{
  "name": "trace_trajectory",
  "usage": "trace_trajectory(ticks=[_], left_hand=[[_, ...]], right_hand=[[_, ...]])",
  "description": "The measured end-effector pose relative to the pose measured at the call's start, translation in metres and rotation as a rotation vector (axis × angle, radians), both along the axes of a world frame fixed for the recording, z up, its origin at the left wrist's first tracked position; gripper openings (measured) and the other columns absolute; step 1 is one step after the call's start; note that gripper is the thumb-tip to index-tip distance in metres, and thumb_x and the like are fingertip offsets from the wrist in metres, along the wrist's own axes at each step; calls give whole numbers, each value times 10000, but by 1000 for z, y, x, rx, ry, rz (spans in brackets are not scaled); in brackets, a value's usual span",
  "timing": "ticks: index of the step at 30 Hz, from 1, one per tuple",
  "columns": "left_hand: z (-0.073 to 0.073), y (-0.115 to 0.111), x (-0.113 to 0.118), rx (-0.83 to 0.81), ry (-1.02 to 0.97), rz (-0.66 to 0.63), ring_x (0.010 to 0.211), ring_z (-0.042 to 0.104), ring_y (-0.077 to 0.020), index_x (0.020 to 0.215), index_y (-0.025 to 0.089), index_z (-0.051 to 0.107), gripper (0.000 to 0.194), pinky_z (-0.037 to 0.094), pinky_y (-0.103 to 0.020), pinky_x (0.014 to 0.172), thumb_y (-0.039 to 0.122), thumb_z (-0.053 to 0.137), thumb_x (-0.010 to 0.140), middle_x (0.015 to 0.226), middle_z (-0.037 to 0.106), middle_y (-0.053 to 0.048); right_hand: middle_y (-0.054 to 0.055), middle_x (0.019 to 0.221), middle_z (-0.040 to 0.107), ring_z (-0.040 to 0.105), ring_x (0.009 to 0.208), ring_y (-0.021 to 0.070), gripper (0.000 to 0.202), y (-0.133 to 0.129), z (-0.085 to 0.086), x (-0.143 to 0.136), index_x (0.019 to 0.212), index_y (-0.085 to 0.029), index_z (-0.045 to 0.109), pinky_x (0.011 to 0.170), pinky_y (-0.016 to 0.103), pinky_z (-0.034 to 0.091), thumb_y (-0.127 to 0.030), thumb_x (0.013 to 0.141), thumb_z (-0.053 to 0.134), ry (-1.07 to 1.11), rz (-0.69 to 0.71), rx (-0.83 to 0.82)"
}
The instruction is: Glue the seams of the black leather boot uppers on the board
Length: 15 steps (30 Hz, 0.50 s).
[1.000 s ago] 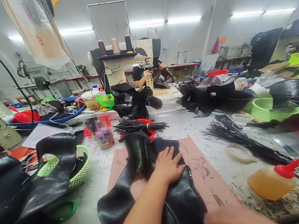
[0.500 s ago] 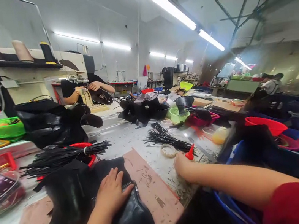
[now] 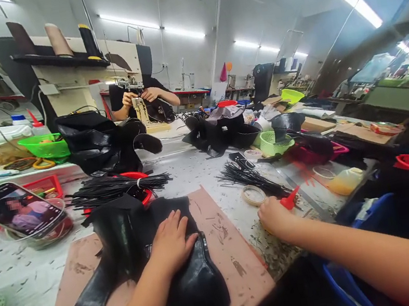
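My left hand [image 3: 175,242] lies flat with spread fingers on a glossy black leather piece [image 3: 197,281], which looks like part of a boot upper. Under the leather is a stained pinkish board [image 3: 228,243]. Over to the right, my right hand [image 3: 275,218] is closed around a squeeze bottle; only its red nozzle [image 3: 291,199] shows, and the body is hidden by the hand. Just beyond that hand are a roll of tape [image 3: 253,195] and a bundle of thin black strips [image 3: 246,177]. A second tied bundle of strips [image 3: 116,188] rests behind the leather.
A phone [image 3: 16,210] leans on a clear tub at left. Green baskets [image 3: 272,143], black leather pieces [image 3: 220,131] and a jar of yellowish liquid [image 3: 346,181] crowd the bench. Blue bin [image 3: 347,286] at lower right. Across the bench, a person's hands [image 3: 143,96] work at a sewing machine.
The view has turned left, so everything sits farther right and more of the phone shows. My left hand stays flat on the leather; my right hand stays at the red-nozzled bottle.
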<state>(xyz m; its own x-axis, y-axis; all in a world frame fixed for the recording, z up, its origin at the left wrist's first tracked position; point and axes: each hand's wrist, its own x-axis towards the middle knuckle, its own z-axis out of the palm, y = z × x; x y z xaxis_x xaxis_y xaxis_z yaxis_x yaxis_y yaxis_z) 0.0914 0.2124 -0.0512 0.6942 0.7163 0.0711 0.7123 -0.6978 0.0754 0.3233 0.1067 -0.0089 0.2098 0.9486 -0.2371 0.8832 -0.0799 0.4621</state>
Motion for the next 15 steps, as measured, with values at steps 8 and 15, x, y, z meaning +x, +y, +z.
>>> trace_trajectory(ticks=[8, 15], left_hand=[[1, 0, 2, -50, 0, 3, 1296, 285, -266, 1214, 121, 481, 483, 268, -423, 1042, 403, 482, 822, 1379, 361, -159], [3, 1, -3, -121, -5, -10, 1296, 284, -267, 1207, 141, 488, 567, 269, -420, 1046, 461, 560, 744, 1390, 345, -150]], right_hand=[[84, 931, 621, 582, 844, 257, 509, -8, 52, 25, 1041, -179, 550, 698, 372, 456, -371, 587, 676, 659, 31, 835], [6, 806, 592, 564, 624, 133, 608, 48, -3, 0, 986, -208, 513, 420, 202, 394, -663, 585, 561, 2113, -452, 1444]])
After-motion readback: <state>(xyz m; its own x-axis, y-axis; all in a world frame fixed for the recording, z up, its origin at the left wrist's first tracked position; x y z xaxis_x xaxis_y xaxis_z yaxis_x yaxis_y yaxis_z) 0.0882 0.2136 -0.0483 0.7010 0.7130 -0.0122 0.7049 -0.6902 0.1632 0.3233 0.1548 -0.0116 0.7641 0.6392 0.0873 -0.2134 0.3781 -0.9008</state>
